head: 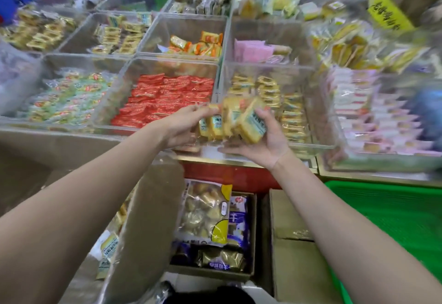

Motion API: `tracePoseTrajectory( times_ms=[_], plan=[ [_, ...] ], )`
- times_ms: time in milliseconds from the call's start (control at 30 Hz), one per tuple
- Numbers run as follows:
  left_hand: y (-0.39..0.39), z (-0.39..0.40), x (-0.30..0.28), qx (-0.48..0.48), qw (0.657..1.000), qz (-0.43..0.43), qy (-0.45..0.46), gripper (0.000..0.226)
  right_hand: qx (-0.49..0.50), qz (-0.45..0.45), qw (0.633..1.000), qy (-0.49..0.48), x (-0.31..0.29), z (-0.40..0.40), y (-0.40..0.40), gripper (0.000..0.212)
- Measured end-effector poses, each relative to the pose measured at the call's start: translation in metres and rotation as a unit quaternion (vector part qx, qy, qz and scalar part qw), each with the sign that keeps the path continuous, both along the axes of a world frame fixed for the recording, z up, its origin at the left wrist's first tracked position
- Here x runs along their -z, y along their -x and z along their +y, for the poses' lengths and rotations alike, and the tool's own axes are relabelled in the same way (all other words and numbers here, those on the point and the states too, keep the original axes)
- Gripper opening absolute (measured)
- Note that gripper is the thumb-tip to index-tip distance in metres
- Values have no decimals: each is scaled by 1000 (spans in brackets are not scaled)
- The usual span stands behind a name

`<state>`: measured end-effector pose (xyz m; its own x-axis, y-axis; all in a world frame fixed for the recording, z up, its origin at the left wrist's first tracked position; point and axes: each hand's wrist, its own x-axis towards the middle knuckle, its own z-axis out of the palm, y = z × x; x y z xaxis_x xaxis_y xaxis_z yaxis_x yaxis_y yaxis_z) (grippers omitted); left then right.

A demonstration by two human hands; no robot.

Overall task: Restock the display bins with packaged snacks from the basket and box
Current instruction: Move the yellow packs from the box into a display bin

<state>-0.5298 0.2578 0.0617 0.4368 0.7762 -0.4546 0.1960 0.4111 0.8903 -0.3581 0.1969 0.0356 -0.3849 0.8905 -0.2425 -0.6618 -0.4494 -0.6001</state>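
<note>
Snack packs (233, 122), a short row of yellow cakes in clear wrappers, are squeezed between both hands just above the front rim of the clear display bin (270, 69) that already holds rows of similar gold-wrapped packs. Held on edge and side by side, they look ready to go in as one neat block rather than one by one, matching the upright rows inside. The left hand (181, 126) closes the grip from the left end, its fingers curled against the outermost pack. The right hand (265, 141) is turned palm up beneath and beside the right end, fingers wrapped up around the last pack, so the row is both clamped and cradled. Both forearms reach forward and converge over the bin's near wall. Below, by the worktop's red front, an open cardboard box (252, 239) holds large bags of snacks, and a green basket (387, 220) sits to the right.
</note>
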Motion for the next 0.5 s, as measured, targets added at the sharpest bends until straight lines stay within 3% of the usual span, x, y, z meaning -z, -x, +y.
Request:
tracePoseTrajectory(
  times_ms=[200, 267, 333, 433, 500],
  plan=[
    [-54, 12, 0, -2, 1000, -21, 1, 42, -9, 1, 1000, 6, 0, 21, -32, 78],
    [-69, 25, 5, 10, 997, 54, -60, 53, 6, -50, 998, -25, -8, 35, -56, 76],
    [-81, 36, 11, 64, 958, 219, -176, 57, 18, -162, 985, -53, -18, 54, -86, 83],
    [-95, 42, 24, 188, 860, 391, -269, 52, -10, -398, 915, -68, -24, 79, -128, 90],
    [-102, 41, 36, 272, 808, 447, -270, 50, -87, -561, 813, -126, -23, 89, -140, 60]
  ],
)
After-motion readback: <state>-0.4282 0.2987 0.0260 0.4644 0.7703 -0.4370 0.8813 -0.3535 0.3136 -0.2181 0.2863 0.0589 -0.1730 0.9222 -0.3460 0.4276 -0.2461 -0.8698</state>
